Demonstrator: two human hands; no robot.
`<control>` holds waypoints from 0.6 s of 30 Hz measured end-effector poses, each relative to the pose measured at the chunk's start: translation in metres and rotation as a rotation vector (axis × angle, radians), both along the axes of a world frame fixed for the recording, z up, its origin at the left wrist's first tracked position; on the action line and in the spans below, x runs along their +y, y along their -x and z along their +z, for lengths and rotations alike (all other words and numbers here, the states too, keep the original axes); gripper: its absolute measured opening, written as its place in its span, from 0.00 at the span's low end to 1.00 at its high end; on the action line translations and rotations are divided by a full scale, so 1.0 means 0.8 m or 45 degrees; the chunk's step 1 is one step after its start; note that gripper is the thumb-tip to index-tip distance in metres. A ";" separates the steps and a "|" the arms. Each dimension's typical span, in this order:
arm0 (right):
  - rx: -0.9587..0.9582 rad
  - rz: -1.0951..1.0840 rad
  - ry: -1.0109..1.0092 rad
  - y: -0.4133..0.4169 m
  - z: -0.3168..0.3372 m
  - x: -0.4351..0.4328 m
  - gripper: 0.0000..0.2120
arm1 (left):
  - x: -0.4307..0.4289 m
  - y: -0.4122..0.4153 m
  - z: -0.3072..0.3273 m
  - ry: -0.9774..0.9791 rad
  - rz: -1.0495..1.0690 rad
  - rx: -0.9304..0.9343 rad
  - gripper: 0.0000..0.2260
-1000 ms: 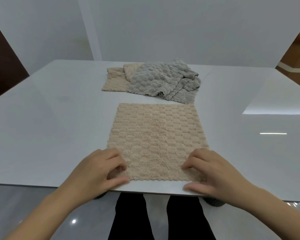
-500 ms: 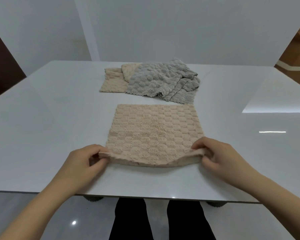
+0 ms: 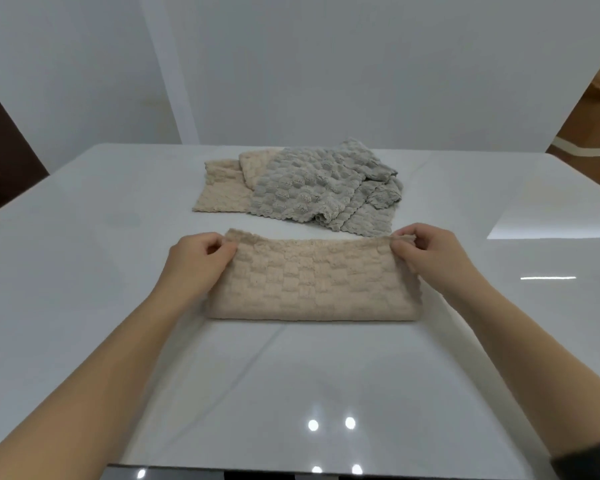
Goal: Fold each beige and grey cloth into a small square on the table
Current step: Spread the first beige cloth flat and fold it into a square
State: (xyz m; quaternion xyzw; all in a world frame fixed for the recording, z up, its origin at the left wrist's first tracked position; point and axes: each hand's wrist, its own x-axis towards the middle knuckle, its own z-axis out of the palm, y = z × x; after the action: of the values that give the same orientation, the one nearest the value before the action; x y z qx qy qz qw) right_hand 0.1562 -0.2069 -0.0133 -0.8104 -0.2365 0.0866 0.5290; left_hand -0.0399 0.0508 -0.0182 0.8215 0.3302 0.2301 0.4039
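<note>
A beige textured cloth [image 3: 314, 282] lies folded in half on the white table [image 3: 101, 209], forming a wide rectangle with the fold toward me. My left hand [image 3: 196, 261] pinches its far left corner. My right hand [image 3: 430, 252] pinches its far right corner. Both hands hold the top layer's edge over the far edge of the cloth. Behind it lies a heap of grey cloths [image 3: 323, 188] overlapping other beige cloths [image 3: 222, 188].
The table's near edge [image 3: 291, 469] runs across the bottom of the view. A brown cardboard box [image 3: 596, 133] stands beyond the table at the right. A dark panel [image 3: 0, 161] stands at the far left.
Both hands took hold of the cloth's near corners, lifted them and carried them away from me to the far edge, folding the flat square in half.
</note>
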 end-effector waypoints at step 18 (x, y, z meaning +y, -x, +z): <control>-0.603 -0.195 0.484 -0.032 -0.053 0.044 0.05 | 0.019 -0.054 -0.047 -0.735 0.245 0.352 0.08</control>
State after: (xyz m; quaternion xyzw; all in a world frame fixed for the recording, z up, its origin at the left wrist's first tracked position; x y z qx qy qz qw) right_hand 0.1815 -0.1718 -0.0553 -0.9078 -0.2709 -0.1020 0.3034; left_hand 0.0033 0.0663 -0.0556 0.8904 0.3792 0.2378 0.0822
